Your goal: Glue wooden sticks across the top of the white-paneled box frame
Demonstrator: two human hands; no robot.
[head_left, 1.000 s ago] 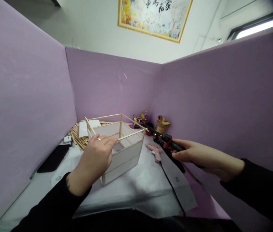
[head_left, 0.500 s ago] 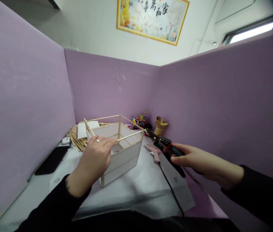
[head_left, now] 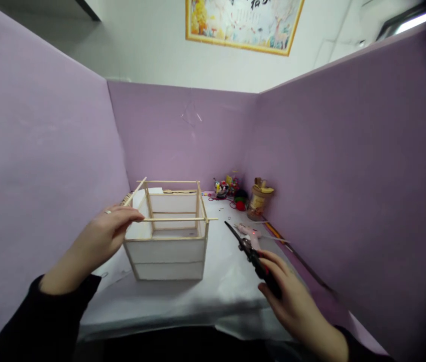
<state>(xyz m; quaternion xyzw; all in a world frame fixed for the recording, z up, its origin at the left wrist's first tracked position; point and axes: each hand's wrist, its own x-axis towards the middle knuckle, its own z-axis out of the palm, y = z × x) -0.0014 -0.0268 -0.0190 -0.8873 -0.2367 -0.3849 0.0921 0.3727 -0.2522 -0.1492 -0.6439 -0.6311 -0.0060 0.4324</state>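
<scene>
A box-shaped model of white panels and thin wooden sticks (head_left: 170, 254) stands on the covered table, its upper frame open. My left hand (head_left: 102, 239) is at its front left corner, fingers and thumb closed on the end of the front top stick (head_left: 175, 219). That stick's right end juts past the corner post. In my right hand (head_left: 292, 286) is a pair of black shears with red parts (head_left: 252, 256), pointing up and left, apart from the model. Just behind the shears lies a pink glue gun (head_left: 248, 231) with a small red light on.
Purple panels (head_left: 183, 136) enclose the table on three sides. A container with wooden pieces (head_left: 257, 203) stands at the back right, near small colourful items (head_left: 221, 188) and a red ball (head_left: 240, 205). Sticks and a white sheet lie behind the model.
The shears have moved off the stick's right end, down and toward me. The model has turned so its front faces me, my left hand shifting left with it. The view has also shifted.
</scene>
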